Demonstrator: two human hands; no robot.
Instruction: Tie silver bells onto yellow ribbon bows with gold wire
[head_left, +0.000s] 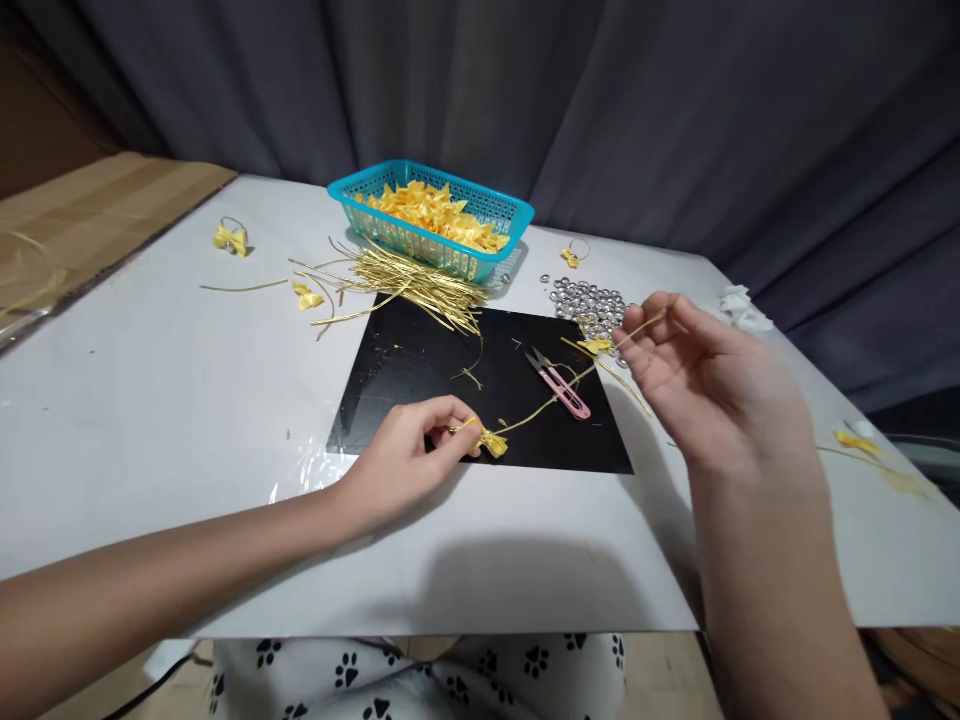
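My left hand [412, 445] rests on the front edge of a black mat [420, 380], fingers pinched on a small yellow ribbon bow [491, 441]. A thin gold tie [555, 398] runs from the bow up and to the right. My right hand [690, 375] is raised above the mat's right side and pinches the far end of that gold tie between thumb and fingers. Pink thread snips [561, 385] lie on the mat under the stretched tie.
A teal basket [375, 195] of yellow bows stands at the back, with a heap of gold ties [405, 280] in front of it. Silver bells [589, 305] lie to the right. Finished bows [231, 238] lie scattered on the white table [150, 400]. Cardboard [90, 215] sits far left.
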